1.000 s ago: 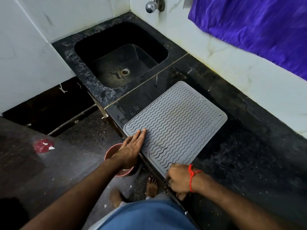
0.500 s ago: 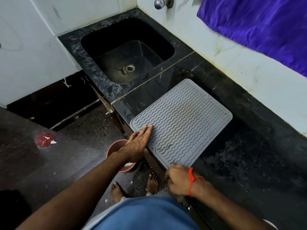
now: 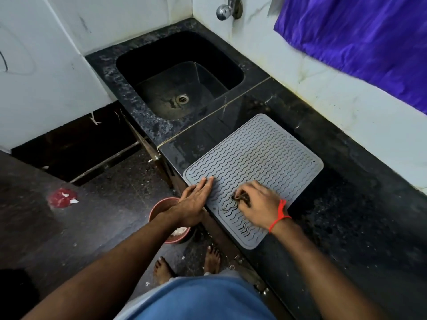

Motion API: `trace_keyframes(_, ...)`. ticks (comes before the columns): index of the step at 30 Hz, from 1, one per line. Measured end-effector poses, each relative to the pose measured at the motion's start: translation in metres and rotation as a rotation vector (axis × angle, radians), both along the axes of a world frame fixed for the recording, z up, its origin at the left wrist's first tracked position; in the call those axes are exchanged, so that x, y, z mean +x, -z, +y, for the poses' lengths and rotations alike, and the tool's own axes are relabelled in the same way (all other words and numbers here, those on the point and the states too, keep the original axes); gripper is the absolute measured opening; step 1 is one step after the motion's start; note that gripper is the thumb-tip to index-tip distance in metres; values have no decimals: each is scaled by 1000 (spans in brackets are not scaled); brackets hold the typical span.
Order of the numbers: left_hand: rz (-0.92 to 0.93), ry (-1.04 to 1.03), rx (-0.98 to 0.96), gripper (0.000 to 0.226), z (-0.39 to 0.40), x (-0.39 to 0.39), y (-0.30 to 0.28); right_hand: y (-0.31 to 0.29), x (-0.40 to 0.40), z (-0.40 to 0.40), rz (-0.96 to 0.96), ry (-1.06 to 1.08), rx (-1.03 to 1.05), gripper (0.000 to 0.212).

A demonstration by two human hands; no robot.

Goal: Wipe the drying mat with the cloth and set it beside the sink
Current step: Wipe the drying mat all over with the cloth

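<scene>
A grey ribbed drying mat (image 3: pixel 258 162) lies flat on the black stone counter (image 3: pixel 346 215), just right of the black sink (image 3: pixel 147 116). My left hand (image 3: pixel 194 202) rests on the mat's near left edge with straight fingers. My right hand (image 3: pixel 258 204), with a red thread at the wrist, lies on the mat's near part, and its curled fingers pinch a small dark scrap of cloth (image 3: pixel 240 197) against the ribs. Most of that cloth is hidden under the fingers.
A tap (image 3: pixel 227 8) sticks out of the white wall above the sink. A purple fabric (image 3: pixel 360 40) hangs on the wall at the right. On the dark floor stand a reddish bucket (image 3: pixel 161 209), a red lid (image 3: pixel 62 197) and my bare feet.
My right hand has moved from the counter's front edge up onto the mat, bringing the dark cloth with it. My left hand has stayed on the mat's left edge.
</scene>
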State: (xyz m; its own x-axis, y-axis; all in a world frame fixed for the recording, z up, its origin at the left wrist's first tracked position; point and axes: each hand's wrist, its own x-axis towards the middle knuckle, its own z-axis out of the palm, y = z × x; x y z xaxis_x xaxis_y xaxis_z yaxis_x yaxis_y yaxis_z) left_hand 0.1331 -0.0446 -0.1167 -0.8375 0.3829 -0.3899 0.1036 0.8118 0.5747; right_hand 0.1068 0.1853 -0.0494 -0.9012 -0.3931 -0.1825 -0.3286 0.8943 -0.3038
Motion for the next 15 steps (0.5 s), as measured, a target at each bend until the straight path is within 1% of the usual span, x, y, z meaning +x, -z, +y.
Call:
trace_keyframes(1, 2, -5, 1, 106, 1, 1, -1, 6, 2, -6, 111, -21, 79, 26)
trace_keyframes(2, 9, -9, -1, 107, 2, 1, -1, 14, 5, -11, 177, -30, 138, 30)
trace_keyframes(4, 15, -12, -1, 109, 2, 2, -1, 28, 16, -20, 218, -83, 194, 33)
trace_keyframes(5, 14, -14, 1, 109, 2, 3, -1, 34, 22, -21, 233, -121, 178, 32)
trace_keyframes(7, 7, -16, 3, 108, 1, 2, -2, 34, 32, -21, 271, -126, 39, 29)
trace_keyframes(9, 7, -19, 4, 107, 0, 1, -2, 29, 31, -13, 341, -52, -77, 25)
trace_keyframes(10, 10, -25, 7, 107, 1, 2, -1, 29, 27, -8, 351, -10, -76, 26)
trace_keyframes(11, 12, -31, 12, 107, 1, 2, -1, 31, 21, -3, 324, 26, -41, 32)
trace_keyframes(12, 12, -36, 18, 108, 2, 3, 0, 33, 15, 1, 255, 36, -1, 41)
trace_keyframes(13, 11, -39, 22, 108, 3, 4, 0, 36, 8, 2, 154, 21, 16, 48)
trace_keyframes(15, 15, -40, 22, 108, 3, 5, -1, 39, 1, -2, -43, -57, -10, 53)
